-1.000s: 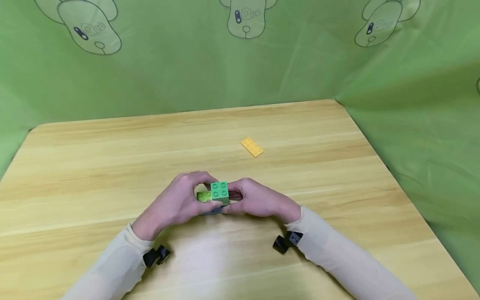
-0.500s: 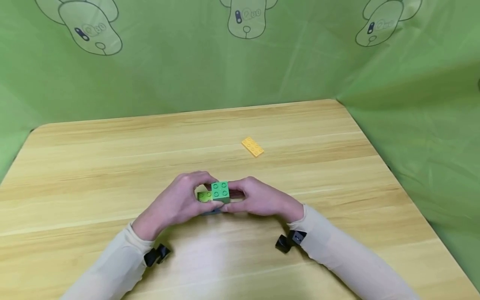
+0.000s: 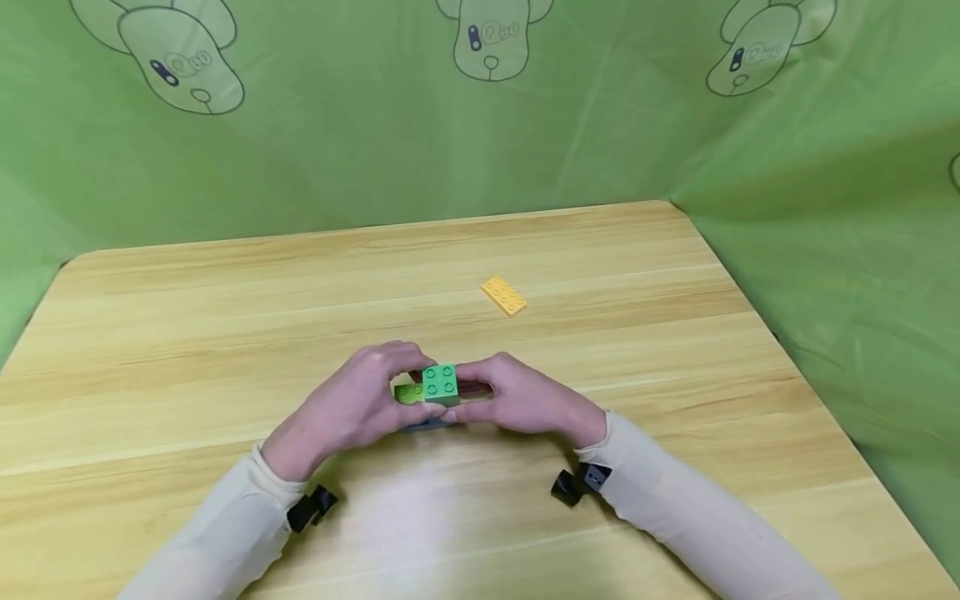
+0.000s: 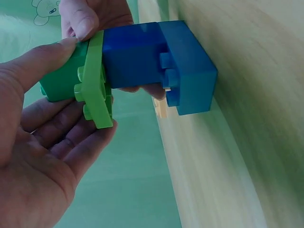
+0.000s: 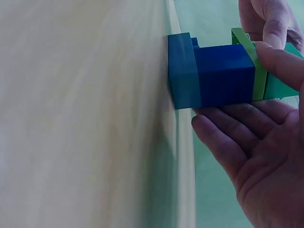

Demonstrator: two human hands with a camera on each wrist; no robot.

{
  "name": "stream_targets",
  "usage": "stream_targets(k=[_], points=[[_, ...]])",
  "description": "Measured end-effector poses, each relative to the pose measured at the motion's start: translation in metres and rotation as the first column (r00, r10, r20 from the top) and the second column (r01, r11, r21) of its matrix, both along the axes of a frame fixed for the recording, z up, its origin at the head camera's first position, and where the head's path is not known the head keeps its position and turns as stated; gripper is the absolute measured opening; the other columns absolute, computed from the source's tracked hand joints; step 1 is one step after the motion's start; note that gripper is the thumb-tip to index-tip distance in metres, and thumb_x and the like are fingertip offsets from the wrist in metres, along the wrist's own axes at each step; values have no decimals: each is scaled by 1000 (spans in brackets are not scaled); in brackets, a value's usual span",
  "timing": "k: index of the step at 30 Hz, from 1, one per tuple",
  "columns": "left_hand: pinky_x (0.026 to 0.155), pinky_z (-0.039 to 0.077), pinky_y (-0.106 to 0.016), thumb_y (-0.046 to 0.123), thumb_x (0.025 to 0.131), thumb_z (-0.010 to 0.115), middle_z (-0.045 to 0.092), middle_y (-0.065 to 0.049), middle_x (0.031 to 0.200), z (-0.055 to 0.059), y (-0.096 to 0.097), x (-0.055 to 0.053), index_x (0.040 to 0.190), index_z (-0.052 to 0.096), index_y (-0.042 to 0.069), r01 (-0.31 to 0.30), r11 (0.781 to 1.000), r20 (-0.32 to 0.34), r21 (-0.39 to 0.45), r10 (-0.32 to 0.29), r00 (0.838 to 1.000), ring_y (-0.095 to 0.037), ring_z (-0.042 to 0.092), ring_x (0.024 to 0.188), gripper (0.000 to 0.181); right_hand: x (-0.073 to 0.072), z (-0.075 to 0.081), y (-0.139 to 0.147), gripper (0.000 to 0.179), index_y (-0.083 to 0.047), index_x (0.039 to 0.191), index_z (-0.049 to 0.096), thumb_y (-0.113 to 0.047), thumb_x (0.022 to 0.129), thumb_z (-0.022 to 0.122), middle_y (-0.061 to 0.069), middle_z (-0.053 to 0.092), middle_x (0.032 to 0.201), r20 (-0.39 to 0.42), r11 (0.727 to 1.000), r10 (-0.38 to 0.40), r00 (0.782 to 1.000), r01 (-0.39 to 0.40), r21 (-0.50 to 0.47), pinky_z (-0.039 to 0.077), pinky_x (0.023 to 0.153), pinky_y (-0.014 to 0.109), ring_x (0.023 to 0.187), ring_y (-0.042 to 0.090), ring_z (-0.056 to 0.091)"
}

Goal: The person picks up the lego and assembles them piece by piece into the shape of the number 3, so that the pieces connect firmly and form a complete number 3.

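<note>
My left hand [image 3: 358,396] and right hand [image 3: 525,396] hold an upright stack of toy building bricks between them in the head view. On top is a green brick [image 3: 440,383] with several studs, which the left thumb and fingers pinch. Beneath it, a lime green plate [image 4: 98,85] juts out toward the left hand. A dark blue brick [image 5: 225,73] comes below, then a teal-blue brick [image 4: 197,76] at the bottom, close over the tabletop. The right thumb presses near the lime plate in the right wrist view, with the other fingers along the far side of the stack.
A flat orange-yellow studded plate [image 3: 504,295] lies on the wooden table [image 3: 225,333], beyond the hands and slightly right. Green cloth [image 3: 360,150] with printed cartoon heads hangs behind the table and along its right side. Black wrist devices [image 3: 581,483] sit at both cuffs.
Over the last second my right hand has shifted slightly to the right along the stack. The left hand and the bricks stay nearly where they were.
</note>
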State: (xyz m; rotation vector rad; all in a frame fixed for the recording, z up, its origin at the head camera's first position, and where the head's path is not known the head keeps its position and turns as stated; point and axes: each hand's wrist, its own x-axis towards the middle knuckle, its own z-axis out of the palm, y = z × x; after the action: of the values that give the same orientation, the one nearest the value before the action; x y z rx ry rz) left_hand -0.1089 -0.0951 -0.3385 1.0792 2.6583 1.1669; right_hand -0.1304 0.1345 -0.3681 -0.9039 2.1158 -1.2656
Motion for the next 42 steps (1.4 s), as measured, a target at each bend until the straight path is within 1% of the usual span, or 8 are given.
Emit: stream_targets(k=[7,11,15,19,23,31,39,42], points=[[67,53,-26,30,78,85,63,9,91,0,0,3,104,73,10,-31,999,6,-18,31,999,-9,58,78,35,-2,3,2,19,-21,110,70,-30,93,70,-15,69,98,-82,996,10,997,-3,88,54,75,31,80,9,61],[70,54,-27,34,77,85,64,9,93,2,-4,1,109,72,10,-25,999,45,-28,26,999,-9,59,82,42,-2,2,0,20,-21,110,70,-31,93,70,-14,69,100,-75,996,10,997,-4,89,54,77,30,83,8,62],[83,55,-36,39,76,84,66,7,98,7,-15,-3,117,70,6,-13,1000,103,11,11,995,-13,62,91,54,-2,2,-3,26,-19,115,70,-34,93,70,-14,70,103,-60,996,20,998,-15,87,54,83,30,91,8,65],[93,51,-40,33,87,76,68,6,104,15,-25,-16,118,70,9,-30,991,194,127,5,981,-14,63,100,39,-2,3,-5,30,-16,116,69,-35,92,71,-12,71,103,-62,994,26,998,-20,104,54,81,30,89,9,66],[92,51,-36,28,96,66,68,5,108,17,-25,-35,116,71,12,-47,985,206,164,12,978,-12,62,102,25,-3,4,-4,27,-17,110,70,-37,92,70,-12,70,99,-82,990,27,996,-16,140,54,73,29,80,11,62],[88,53,-31,23,96,66,69,-1,110,9,-7,-67,117,70,8,-26,987,216,157,-8,976,-14,64,101,26,-2,8,-1,28,-16,111,70,-35,91,72,-14,70,102,-76,989,4,997,7,148,54,81,27,89,4,64],[92,51,-31,20,94,69,69,-3,112,6,-7,-82,120,68,6,-50,978,265,204,-6,964,-16,63,104,30,-2,7,0,25,-18,106,70,-38,92,70,-14,69,95,-87,985,6,996,9,174,53,70,28,77,8,59],[94,50,-32,20,94,69,68,-4,113,4,-8,-86,121,67,5,-55,977,270,208,-3,963,-17,63,105,31,-2,7,0,27,-18,110,70,-38,92,70,-15,69,98,-88,984,3,996,13,178,54,74,28,79,7,60]])
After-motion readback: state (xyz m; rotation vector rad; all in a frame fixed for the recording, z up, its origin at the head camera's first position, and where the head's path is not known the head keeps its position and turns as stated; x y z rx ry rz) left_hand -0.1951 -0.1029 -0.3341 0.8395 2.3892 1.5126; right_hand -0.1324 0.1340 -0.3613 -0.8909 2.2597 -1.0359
